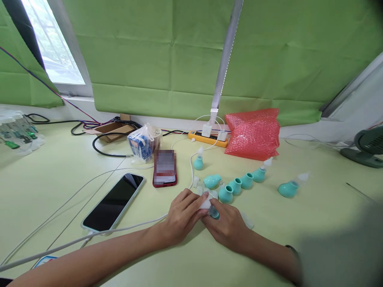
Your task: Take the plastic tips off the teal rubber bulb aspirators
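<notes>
The person's two hands met at the centre of the dial, low over the pale yellow table (pixel 269 247). The left hand (pixel 183 217) had its thumb and fingers pinched on a white piece (pixel 206 204). The right hand (pixel 226 226) was curled against it from the three o'clock side, its fingers seemingly closed around a small teal part (pixel 214 214), though they hid most of it.

Just beyond the hands, a line of open-mouthed teal bulbs (pixel 236 186) ran out towards two o'clock, ending at a bulb with a white nozzle (pixel 259 174). Another teal bulb (pixel 212 181) lay on its side at twelve, with a nozzle-topped bulb (pixel 198 162) upright behind it. A separate tilted bulb (pixel 288 189) sat well apart, between two and three.

A phone in a pale case (pixel 115 203) lay at nine o'clock, and a red-cased phone (pixel 165 169) between ten and eleven. Farther off, an orange power strip (pixel 197 137) stood at twelve, a red bubble-wrap bag (pixel 253 135) at one, and a dark green fan (pixel 369 143) at two.
</notes>
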### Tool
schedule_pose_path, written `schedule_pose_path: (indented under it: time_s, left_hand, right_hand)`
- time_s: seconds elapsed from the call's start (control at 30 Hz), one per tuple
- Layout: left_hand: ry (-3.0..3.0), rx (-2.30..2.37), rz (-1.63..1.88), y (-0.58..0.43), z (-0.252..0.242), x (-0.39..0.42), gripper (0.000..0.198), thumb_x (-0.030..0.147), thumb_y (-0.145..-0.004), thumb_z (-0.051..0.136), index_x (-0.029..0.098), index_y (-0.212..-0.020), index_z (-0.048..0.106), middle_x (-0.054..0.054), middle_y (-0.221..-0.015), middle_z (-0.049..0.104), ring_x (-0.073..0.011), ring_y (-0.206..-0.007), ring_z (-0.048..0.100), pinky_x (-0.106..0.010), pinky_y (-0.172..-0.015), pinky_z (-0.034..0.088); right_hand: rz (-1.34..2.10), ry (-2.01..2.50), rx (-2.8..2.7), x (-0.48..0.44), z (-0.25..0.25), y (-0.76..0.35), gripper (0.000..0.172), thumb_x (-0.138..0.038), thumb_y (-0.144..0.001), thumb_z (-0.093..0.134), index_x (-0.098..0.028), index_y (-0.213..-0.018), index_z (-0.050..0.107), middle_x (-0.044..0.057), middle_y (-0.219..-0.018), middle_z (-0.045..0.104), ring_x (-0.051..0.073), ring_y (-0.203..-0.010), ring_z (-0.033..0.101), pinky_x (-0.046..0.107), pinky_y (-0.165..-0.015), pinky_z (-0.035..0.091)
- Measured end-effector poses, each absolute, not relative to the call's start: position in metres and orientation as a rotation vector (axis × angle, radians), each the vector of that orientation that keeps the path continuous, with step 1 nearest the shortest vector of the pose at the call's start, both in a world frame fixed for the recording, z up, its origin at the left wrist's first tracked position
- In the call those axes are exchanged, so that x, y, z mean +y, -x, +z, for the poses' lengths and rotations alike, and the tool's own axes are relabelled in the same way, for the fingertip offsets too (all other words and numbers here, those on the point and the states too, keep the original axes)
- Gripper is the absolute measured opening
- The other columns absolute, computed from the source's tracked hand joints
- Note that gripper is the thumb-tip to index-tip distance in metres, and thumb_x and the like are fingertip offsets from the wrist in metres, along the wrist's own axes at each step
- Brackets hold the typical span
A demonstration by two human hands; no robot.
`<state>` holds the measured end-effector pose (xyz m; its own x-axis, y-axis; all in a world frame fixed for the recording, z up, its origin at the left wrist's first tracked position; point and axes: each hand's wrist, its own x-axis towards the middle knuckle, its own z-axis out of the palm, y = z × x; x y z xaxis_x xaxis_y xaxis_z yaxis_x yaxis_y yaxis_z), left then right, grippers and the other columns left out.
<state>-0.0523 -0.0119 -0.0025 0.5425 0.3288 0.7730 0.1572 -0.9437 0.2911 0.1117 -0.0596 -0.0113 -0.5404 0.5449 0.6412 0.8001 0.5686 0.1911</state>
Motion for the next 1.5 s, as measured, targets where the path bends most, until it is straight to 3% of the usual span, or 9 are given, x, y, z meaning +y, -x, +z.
schedule_pose_path:
  time_s: [0.13,0.27,0.4,0.53,0.67,0.97,1.2,1.37,1.5]
  left_hand:
    - [-2.471,0.568,1.199,0.049,-0.002,-0.008,0.046,0.009,-0.085,0.033,0.016,-0.13,0.024,-0.009,-0.09,0.053,-0.0185,-0.078,0.041,-0.035,-0.068,0.041]
    - [-2.508,0.516,1.027,0.048,-0.003,-0.007,0.057,0.004,-0.081,0.031,0.017,-0.133,0.014,-0.014,-0.122,0.039,-0.0238,-0.102,0.036,-0.045,-0.084,0.038]
    - [-2.509,0.461,1.029,0.05,-0.003,-0.008,0.057,0.001,-0.076,0.031,0.018,-0.13,0.021,-0.013,-0.131,0.029,-0.0264,-0.116,0.028,-0.049,-0.09,0.034]
    - [-2.427,0.454,1.116,0.052,0.003,-0.011,0.04,0.004,-0.08,0.03,0.017,-0.117,0.038,-0.012,-0.118,0.043,-0.0229,-0.109,0.037,-0.044,-0.088,0.037]
    - [-2.357,0.432,1.103,0.053,0.009,-0.015,0.026,0.011,-0.081,0.037,0.014,-0.106,0.045,-0.01,-0.099,0.05,-0.0199,-0.094,0.044,-0.038,-0.082,0.041]
    - [-2.424,0.474,1.162,0.051,0.006,-0.013,0.032,0.03,-0.076,0.057,0.015,-0.103,0.048,-0.008,-0.088,0.053,-0.0191,-0.082,0.043,-0.034,-0.072,0.04]
    - [-2.344,0.431,1.231,0.051,0.005,-0.011,0.02,0.024,-0.079,0.054,0.014,-0.096,0.052,-0.006,-0.081,0.056,-0.0171,-0.077,0.042,-0.032,-0.069,0.04]
    - [-2.325,0.363,1.322,0.049,0.001,-0.01,0.006,0.016,-0.078,0.055,0.013,-0.083,0.057,-0.005,-0.069,0.056,-0.0157,-0.07,0.041,-0.03,-0.064,0.039]
    - [-2.31,0.389,1.258,0.049,0.004,-0.01,0.011,0.013,-0.081,0.048,0.011,-0.083,0.059,-0.006,-0.069,0.055,-0.0156,-0.07,0.04,-0.031,-0.065,0.039]
  right_hand:
    - [-0.605,1.079,-2.334,-0.06,-0.009,-0.111,0.026,-0.012,-0.075,0.042,-0.022,-0.093,0.058,0.008,-0.079,0.051,0.015,-0.061,0.048,0.025,-0.051,0.038]
    - [-0.576,1.095,-2.349,-0.06,-0.007,-0.111,0.027,-0.012,-0.074,0.043,-0.022,-0.094,0.058,0.008,-0.08,0.051,0.016,-0.061,0.048,0.026,-0.051,0.04]
    - [-0.535,1.093,-2.338,-0.061,-0.004,-0.111,0.029,-0.014,-0.073,0.043,-0.021,-0.097,0.056,0.009,-0.08,0.049,0.017,-0.062,0.048,0.027,-0.049,0.041]
    - [-0.401,1.04,-2.391,-0.062,-0.001,-0.113,0.033,-0.013,-0.071,0.04,-0.02,-0.102,0.049,0.01,-0.084,0.048,0.02,-0.069,0.05,0.028,-0.05,0.042]
    - [-0.255,0.963,-2.241,-0.062,-0.005,-0.115,0.032,-0.009,-0.071,0.038,-0.017,-0.102,0.035,0.009,-0.089,0.049,0.018,-0.072,0.052,0.028,-0.052,0.044]
    - [-0.271,0.949,-2.099,-0.063,-0.003,-0.113,0.02,-0.011,-0.07,0.042,-0.018,-0.088,0.041,0.007,-0.083,0.055,0.019,-0.079,0.057,0.026,-0.053,0.045]
    - [-0.237,0.909,-2.002,-0.064,-0.001,-0.113,0.036,-0.012,-0.072,0.043,-0.016,-0.107,0.037,0.01,-0.091,0.058,0.02,-0.087,0.057,0.031,-0.066,0.048]
    - [-0.178,0.914,-2.005,-0.063,-0.001,-0.115,0.024,-0.011,-0.071,0.043,-0.017,-0.094,0.041,0.008,-0.084,0.057,0.02,-0.084,0.057,0.029,-0.062,0.047]
    - [-0.088,0.896,-2.078,-0.062,0.003,-0.118,0.022,-0.011,-0.073,0.038,-0.017,-0.094,0.041,0.01,-0.091,0.054,0.02,-0.087,0.055,0.031,-0.064,0.046]
